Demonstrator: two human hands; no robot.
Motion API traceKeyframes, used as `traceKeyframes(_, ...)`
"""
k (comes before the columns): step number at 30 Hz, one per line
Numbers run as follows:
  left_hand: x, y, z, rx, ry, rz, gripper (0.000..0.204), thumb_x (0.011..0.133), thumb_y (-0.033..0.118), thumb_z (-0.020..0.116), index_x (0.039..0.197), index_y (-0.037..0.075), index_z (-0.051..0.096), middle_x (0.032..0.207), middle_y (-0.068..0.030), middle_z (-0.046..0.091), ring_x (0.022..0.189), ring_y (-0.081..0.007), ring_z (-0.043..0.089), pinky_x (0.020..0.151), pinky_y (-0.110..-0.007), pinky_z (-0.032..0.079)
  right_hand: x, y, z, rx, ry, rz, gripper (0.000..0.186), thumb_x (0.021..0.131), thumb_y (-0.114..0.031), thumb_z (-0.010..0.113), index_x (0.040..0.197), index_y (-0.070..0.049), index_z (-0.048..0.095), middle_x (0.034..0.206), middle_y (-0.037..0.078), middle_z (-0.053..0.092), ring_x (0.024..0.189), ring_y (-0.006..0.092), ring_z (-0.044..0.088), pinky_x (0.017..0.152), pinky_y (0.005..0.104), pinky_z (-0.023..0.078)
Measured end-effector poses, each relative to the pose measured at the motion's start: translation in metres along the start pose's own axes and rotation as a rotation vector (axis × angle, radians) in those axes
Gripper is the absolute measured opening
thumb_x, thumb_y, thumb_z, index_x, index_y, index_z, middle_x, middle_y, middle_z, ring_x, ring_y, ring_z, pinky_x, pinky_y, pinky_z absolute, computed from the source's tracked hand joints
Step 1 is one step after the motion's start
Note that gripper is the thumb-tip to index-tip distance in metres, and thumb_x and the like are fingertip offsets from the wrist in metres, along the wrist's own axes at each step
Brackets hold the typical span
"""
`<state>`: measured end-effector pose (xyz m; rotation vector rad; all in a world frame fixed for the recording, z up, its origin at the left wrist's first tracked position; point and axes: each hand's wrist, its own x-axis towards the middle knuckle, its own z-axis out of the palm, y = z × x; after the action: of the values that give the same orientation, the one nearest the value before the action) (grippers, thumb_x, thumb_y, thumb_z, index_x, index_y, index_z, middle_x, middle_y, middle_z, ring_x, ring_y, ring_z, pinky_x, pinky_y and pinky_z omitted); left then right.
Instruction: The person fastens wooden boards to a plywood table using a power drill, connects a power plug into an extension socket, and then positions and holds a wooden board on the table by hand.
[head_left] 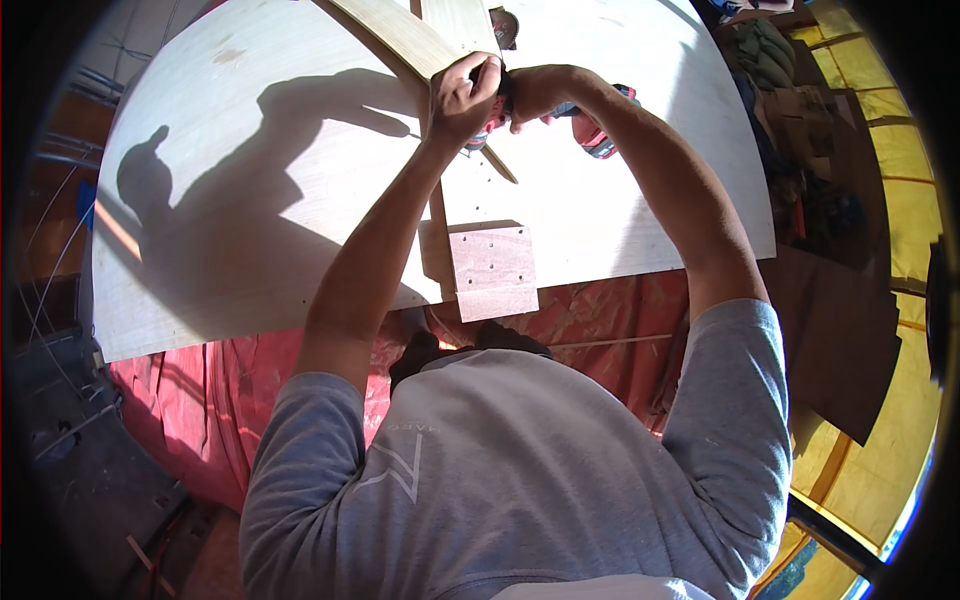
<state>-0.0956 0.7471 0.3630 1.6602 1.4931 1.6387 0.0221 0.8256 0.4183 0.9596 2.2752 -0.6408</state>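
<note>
My right hand (540,92) is closed around a red and black cordless drill (597,138), its battery end showing beyond my wrist. Much of the drill's body lies hidden between my hands. Close against it, my left hand (465,98) has its fingers curled at the end of a pale diagonal plank (395,30); what they grip is hidden. A second pale plank (452,22) runs beside that one. Nearer to me, a reddish plywood piece (494,268) with several dark screw heads or holes overlaps the front edge of the white board (620,225).
Beyond my hands sits a dark round-ended tool (505,28). Red sheeting (610,315) covers the floor below the board's front edge. Brown sheets (835,330) and piled cloth (765,55) lie to the right. Thin cables (55,245) hang at the left.
</note>
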Motion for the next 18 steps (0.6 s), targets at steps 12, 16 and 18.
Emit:
traceKeyframes(12,0.005,-0.022,0.008,0.029,0.065,0.166,0.022,0.090,0.021,0.053,0.090,0.002,0.063,0.077,-0.0190,0.063,0.072,-0.0358,0.062,0.068,-0.037,0.049,0.004,0.001,-0.002,0.009,-0.006,-0.020,0.037,0.076,-0.020,0.075,0.104,-0.001,0.061,0.076,0.010,0.067,0.059,0.0182,0.064,0.054,0.0312,0.052)
traceKeyframes(16,0.004,-0.011,0.008,-0.013,0.059,0.082,0.022,0.090,0.022,0.053,0.089,0.002,0.063,0.075,-0.0195,0.062,0.069,-0.0365,0.061,0.066,-0.038,0.049,0.006,0.006,-0.001,-0.009,-0.019,-0.005,0.037,0.076,-0.021,0.075,0.105,-0.001,0.062,0.077,0.009,0.067,0.059,0.0178,0.064,0.054,0.0310,0.052)
traceKeyframes(18,0.005,-0.005,0.006,-0.019,0.023,-0.017,0.022,0.090,0.022,0.053,0.089,0.002,0.063,0.074,-0.0197,0.062,0.069,-0.0369,0.060,0.066,-0.038,0.049,0.006,0.007,0.000,0.018,-0.013,-0.011,0.029,0.076,-0.020,0.072,0.100,-0.004,0.067,0.081,0.007,0.069,0.064,0.0164,0.064,0.057,0.0300,0.053)
